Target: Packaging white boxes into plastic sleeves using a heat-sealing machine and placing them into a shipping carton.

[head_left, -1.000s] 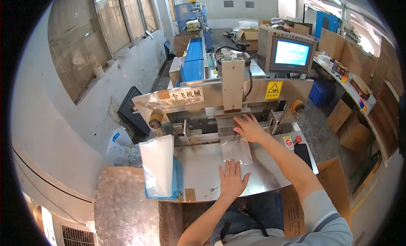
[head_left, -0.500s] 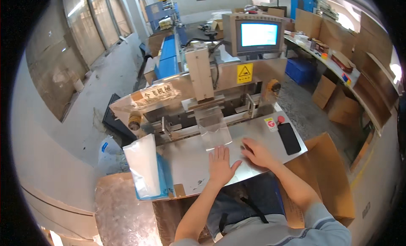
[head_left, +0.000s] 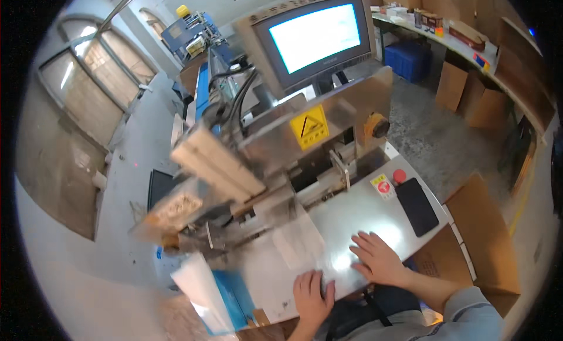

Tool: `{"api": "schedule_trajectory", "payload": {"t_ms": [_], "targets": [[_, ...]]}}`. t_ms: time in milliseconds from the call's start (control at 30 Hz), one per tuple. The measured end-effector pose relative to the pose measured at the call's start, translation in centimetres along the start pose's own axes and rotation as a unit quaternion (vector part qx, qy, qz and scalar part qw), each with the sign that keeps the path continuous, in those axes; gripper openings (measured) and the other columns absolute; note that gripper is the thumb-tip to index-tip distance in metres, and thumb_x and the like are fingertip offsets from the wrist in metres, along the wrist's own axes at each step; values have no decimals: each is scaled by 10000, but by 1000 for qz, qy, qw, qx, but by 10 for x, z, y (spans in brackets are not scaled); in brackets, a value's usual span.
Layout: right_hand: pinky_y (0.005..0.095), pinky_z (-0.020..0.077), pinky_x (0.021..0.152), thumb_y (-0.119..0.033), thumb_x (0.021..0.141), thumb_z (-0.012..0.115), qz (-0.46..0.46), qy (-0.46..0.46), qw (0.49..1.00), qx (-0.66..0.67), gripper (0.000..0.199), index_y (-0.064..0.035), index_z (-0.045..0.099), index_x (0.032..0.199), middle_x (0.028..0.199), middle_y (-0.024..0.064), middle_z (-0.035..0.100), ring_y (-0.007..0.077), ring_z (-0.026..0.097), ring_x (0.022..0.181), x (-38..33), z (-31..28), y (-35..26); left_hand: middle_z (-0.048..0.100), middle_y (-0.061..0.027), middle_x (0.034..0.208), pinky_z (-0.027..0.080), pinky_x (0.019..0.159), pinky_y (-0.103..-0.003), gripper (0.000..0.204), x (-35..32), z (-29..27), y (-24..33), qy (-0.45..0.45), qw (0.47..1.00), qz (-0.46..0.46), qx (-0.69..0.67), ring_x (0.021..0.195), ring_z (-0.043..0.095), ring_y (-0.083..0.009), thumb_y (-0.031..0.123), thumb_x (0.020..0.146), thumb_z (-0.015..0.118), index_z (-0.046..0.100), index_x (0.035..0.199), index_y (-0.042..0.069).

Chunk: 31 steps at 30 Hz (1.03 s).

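Both my hands lie flat on a steel machine table. My left hand rests at the table's near edge, fingers spread, holding nothing. My right hand lies palm down a little further right, also empty. A clear plastic bag lies on the steel just beyond my left hand, under the machine's feed opening. A stack of clear bags on a blue tray stands to the left of my left hand.
A black phone and a red button sit at the table's right end. A lit monitor stands above the machine with a yellow warning sticker. Cardboard boxes stand right; a conveyor runs beyond.
My right hand has drawn back from the machine's feed opening to the table's near side. My head has leaned in and tilted, so the machine looks larger and slanted.
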State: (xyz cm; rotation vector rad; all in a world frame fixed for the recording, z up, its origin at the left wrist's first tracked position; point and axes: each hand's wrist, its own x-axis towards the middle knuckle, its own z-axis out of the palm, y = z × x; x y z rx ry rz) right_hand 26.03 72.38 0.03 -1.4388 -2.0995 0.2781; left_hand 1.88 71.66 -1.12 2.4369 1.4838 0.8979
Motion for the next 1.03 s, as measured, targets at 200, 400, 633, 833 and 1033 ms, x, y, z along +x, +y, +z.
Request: {"api": "schedule_trajectory", "payload": {"t_ms": [200, 400, 633, 833, 1033], "targets": [[511, 367, 1105, -332, 880, 668, 19, -20, 998, 55, 434, -55, 597, 1206, 1362, 149, 539, 359, 469, 1314, 9, -15, 9, 602, -156, 1192, 420, 1012, -501, 372, 14, -7, 16, -41, 998, -24, 35, 1137, 541, -388, 220, 823, 747, 649, 1138, 49], [503, 317, 1137, -301, 888, 657, 16, -8, 970, 242, 331, -65, 659, 1120, 1301, 116, 609, 322, 482, 1311, -6, -17, 36, 594, -248, 1262, 441, 1014, -489, 406, 14, -56, 152, -126, 975, -182, 6, 1155, 553, -439, 238, 916, 682, 588, 1225, -8], [451, 552, 846, -349, 944, 634, 119, -154, 938, 288, 327, -86, 707, 1124, 1070, 177, 710, 364, 682, 991, -127, -121, 49, 619, -221, 1276, 442, 1033, -452, 366, -53, -61, 282, -167, 951, -243, -90, 1193, 573, -384, 296, 941, 685, 654, 1211, 52], [408, 565, 809, -373, 936, 650, 207, -287, 909, 222, 363, -52, 704, 1095, 1007, 148, 731, 316, 712, 913, -361, -173, 64, 714, -188, 1087, 562, 781, -392, 404, -116, -82, 333, -192, 930, -282, -138, 823, 703, -300, 355, 907, 712, 698, 1130, 19], [332, 576, 766, -152, 976, 626, 512, -246, 731, 377, 179, -63, 730, 1092, 915, 115, 738, 206, 711, 831, -590, -157, 71, 543, -221, 1409, 412, 1023, -527, 443, -240, -121, 385, -212, 859, -376, -276, 1230, 520, -464, 302, 892, 717, 644, 1263, 70]]}}
